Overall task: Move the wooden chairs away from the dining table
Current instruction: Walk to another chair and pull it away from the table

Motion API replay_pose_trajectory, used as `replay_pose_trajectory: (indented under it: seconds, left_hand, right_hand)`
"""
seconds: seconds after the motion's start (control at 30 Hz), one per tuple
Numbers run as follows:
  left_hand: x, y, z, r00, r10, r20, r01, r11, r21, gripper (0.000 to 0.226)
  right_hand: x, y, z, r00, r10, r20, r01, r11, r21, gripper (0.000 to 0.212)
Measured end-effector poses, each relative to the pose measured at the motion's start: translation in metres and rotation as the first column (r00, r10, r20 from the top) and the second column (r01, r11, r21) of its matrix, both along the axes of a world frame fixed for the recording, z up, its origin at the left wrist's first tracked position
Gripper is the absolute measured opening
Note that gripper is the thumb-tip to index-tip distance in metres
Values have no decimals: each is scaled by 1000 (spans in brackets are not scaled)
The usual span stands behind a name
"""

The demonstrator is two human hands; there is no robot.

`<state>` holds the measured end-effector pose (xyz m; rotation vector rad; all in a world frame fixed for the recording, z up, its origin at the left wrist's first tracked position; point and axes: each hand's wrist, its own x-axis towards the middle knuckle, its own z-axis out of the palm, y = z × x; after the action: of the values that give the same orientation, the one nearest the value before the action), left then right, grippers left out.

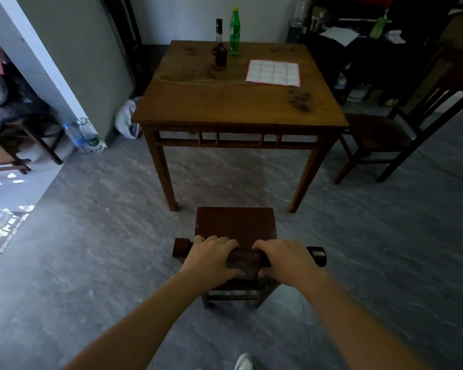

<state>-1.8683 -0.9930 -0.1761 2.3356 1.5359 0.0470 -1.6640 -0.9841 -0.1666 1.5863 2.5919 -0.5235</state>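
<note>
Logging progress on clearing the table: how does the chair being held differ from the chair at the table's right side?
The held chair stands clear of the dining table, both hands, left hand and right hand, closed on its top rail; the right-side chair sits untouched, seat against the table's edge. The held one looks redder, the other darker. Both are wooden, upright.

Place: a home dining room
Signs: wooden dining table with bottles — chair beside it, cluttered shelves behind

second chair back cut off at right edge, shoe cropped at bottom
</note>
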Motion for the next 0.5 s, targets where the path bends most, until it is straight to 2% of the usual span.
replay_pose_trajectory:
  seconds: [0.07,0.13,0.23,0.33,0.43,0.5]
  left_hand:
    - [-3,-2,3,997,-7,79,10,1000,-25,75]
    - [-4,0,9,976,10,219,-9,1000,-4,80]
    - [-3,5,24,916,45,399,-72,996,53,74]
    - [-4,8,42,847,14,532,-91,989,119,62]
    - [-8,9,65,710,26,704,-111,991,75,48]
    - [-11,10,81,581,56,812,-123,992,19,43]
  right_hand:
    - [0,-1,1,1000,-13,-10,12,999,-35,54]
    - [1,-1,3,998,-48,-39,44,995,-88,70]
    - [2,-2,11,990,-113,-87,98,982,-161,79]
    - [1,-3,27,948,-211,-236,163,964,-208,85]
    - [0,-8,48,820,-297,-490,209,951,-226,75]
    - [0,-11,64,618,-377,-690,242,926,-289,61]
